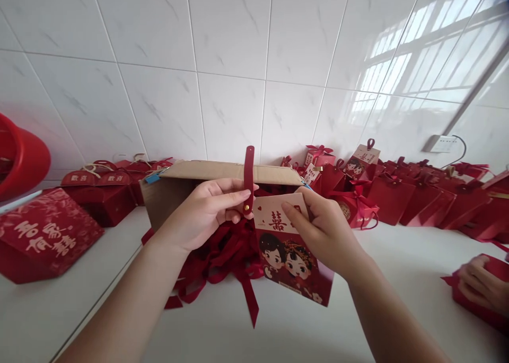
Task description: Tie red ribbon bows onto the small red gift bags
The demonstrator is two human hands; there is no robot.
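Observation:
My left hand (218, 204) pinches a dark red strap (248, 172) between thumb and fingers. The strap stands upright, with a gold stud near its lower end. Beside it, my right hand (326, 230) grips a cream and red gift box (294, 267) by its upper right side, thumb across the front. Two cartoon figures and red characters are printed on the box, which is tilted and looks fairly flat. The strap's lower end is close to the box's upper left corner; whether they touch I cannot tell. Behind both hands, red ribbons (214, 257) spill from an open cardboard box (226, 173).
Red gift boxes (421, 193) crowd the right back along the tiled wall. More red boxes (99, 188) and a large patterned red box (51, 235) stand left, below a red plastic tub (24, 156). At the right edge, another person's hand (485, 283) holds a red box.

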